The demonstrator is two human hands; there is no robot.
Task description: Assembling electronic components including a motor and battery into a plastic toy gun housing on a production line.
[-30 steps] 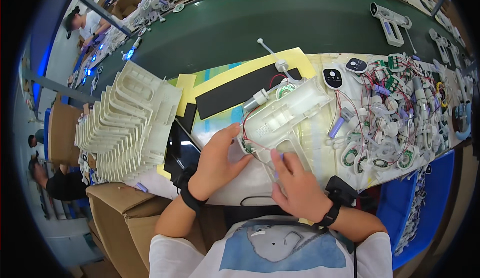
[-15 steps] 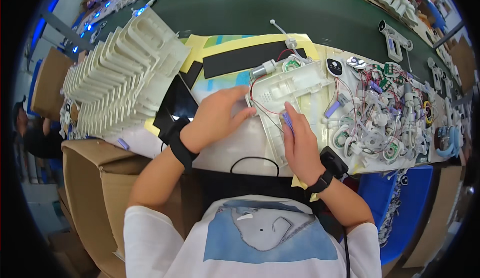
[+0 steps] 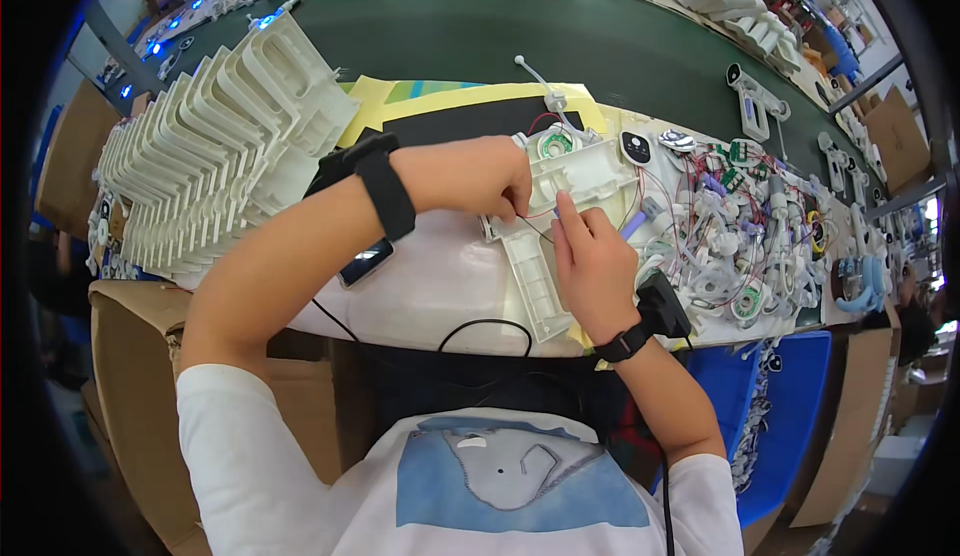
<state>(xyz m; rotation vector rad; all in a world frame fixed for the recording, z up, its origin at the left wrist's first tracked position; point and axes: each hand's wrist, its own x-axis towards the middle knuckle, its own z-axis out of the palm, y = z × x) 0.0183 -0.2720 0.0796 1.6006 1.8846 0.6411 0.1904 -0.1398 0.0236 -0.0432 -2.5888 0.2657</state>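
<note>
white plastic housing [image 3: 590,172] here, pale and ribbed, its hollow face up, on the counter [image 3: 425,291] right in front of the person. its broad section runs on a slant, near-left to far-right, while the ribbed handle drops toward the body, lower end angled slightly right. and the hands: the left [image 3: 475,178] is pinching thin wires [image 3: 541,216] over the near-left end; the right [image 3: 598,271] has bent fingers beside them, its grip impossible to tell.

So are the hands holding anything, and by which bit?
The left hand seems to pinch thin wires at the left end of what shows. The right hand hides its own grip, so I can't tell there.
</note>
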